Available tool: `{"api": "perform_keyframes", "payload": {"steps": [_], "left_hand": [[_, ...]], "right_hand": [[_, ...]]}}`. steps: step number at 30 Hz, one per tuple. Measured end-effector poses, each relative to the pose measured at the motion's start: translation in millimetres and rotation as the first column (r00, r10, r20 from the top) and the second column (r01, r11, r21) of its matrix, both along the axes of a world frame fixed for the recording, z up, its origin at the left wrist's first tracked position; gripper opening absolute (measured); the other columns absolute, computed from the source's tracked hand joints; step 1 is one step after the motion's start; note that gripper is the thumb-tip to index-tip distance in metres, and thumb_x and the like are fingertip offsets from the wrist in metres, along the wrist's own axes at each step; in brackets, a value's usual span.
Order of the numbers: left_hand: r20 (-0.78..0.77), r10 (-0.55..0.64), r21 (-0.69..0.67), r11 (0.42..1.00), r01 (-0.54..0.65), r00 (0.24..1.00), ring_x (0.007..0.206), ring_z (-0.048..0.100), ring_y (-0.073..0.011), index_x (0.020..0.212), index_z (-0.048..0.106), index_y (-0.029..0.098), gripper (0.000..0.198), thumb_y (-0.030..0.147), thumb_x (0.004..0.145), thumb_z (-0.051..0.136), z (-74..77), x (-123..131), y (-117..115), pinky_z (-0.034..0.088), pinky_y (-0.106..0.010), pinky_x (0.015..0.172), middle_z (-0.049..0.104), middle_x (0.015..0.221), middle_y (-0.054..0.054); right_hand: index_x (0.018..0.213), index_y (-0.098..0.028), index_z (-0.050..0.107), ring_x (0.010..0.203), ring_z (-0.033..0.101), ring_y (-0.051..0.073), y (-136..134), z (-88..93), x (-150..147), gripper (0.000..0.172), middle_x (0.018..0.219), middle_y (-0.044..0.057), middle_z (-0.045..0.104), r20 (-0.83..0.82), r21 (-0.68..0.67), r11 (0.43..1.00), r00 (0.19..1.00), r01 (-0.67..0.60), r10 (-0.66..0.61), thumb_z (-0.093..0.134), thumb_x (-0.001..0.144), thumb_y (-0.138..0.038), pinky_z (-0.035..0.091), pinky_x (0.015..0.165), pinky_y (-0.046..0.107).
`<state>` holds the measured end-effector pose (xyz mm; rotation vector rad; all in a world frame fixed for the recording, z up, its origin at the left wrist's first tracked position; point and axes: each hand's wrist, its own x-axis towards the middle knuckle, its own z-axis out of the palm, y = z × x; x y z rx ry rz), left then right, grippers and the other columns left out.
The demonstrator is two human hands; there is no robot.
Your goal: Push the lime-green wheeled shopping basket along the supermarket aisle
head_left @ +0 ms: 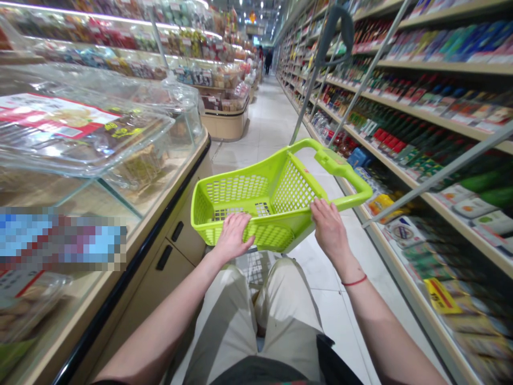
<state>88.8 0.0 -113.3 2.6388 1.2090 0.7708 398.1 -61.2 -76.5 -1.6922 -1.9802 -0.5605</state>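
The green basket (276, 235) is in the walkway, just past the pale trouser knees (288, 299), with a wooden counter (148, 283) on the left and long shelves (433, 66) on the right. From where I stand, I can see that its long way runs mostly sideways. One end is on the left, close to the counter, and the end with the big looped handle (340, 168) is on the right and a bit farther away. Both hands are on the near side, so most of the basket is on the far side of the fingers. The left hand (234, 235) lies on the near edge, fingers close together over the top, thumb apart and pointing right. The right hand (331, 230) is on the near right corner, fingers close together and bent over the edge, just beside the handle. I can't see its thumb. I can't tell if either hand is squeezing. The right hand is much nearer to the handle; the left one is nearer to the counter.
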Motion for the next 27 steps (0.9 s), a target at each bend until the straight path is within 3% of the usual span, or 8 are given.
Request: {"api": "perform_keyframes", "payload": {"steps": [8,12,17,23,27], "left_hand": [[-0.006,0.004,0.012,1.000,-0.004,1.000,0.133,0.046,-0.0292,0.135,0.047,0.020,0.055,0.037,0.083,0.058,-1.1,-0.1,-0.5,0.025,-0.051,0.117,0.058,0.135,-0.012],[-0.006,0.005,0.015,1.000,-0.005,1.000,0.133,0.046,-0.0288,0.135,0.047,0.020,0.055,0.036,0.083,0.058,-1.1,-2.1,-0.6,0.025,-0.050,0.118,0.058,0.135,-0.012],[-0.010,0.003,0.019,1.000,-0.003,1.000,0.133,0.046,-0.0290,0.135,0.047,0.020,0.055,0.037,0.083,0.058,-2.5,-4.9,0.2,0.025,-0.050,0.118,0.058,0.135,-0.012],[-0.020,0.008,0.030,1.000,-0.008,1.000,0.132,0.047,-0.0290,0.134,0.047,0.017,0.055,0.037,0.083,0.059,-4.2,-4.5,0.7,0.025,-0.050,0.118,0.058,0.134,-0.013],[-0.019,0.012,0.025,1.000,-0.011,1.000,0.133,0.046,-0.0293,0.134,0.047,0.018,0.056,0.037,0.083,0.059,-3.5,-3.4,0.2,0.025,-0.051,0.118,0.057,0.136,-0.013]], "right_hand": [[0.138,-0.011,0.054,0.140,0.044,0.026,13.3,-20.5,-63.3,0.055,0.142,0.016,0.056,-0.015,-0.097,0.989,0.993,-0.116,0.115,0.040,0.086,0.000,0.032,0.119,0.052],[0.136,-0.010,0.056,0.138,0.047,0.026,16.2,-22.1,-76.3,0.053,0.142,0.015,0.057,-0.004,-0.121,0.979,0.986,-0.167,0.167,0.040,0.087,0.000,0.033,0.119,0.050],[0.137,-0.012,0.055,0.136,0.049,0.024,11.2,-9.8,-52.9,0.056,0.142,0.014,0.056,0.034,-0.143,0.969,0.977,-0.202,0.209,0.038,0.086,0.002,0.034,0.118,0.052],[0.135,-0.011,0.057,0.135,0.050,0.026,-2.1,12.7,1.6,0.048,0.141,0.015,0.058,0.096,-0.073,0.991,0.989,-0.110,0.116,0.040,0.091,-0.002,0.032,0.118,0.053],[0.135,-0.011,0.056,0.137,0.048,0.027,-4.1,12.2,10.8,0.048,0.141,0.016,0.057,0.091,-0.018,0.997,0.993,-0.073,0.074,0.040,0.090,-0.002,0.032,0.117,0.054]]}}
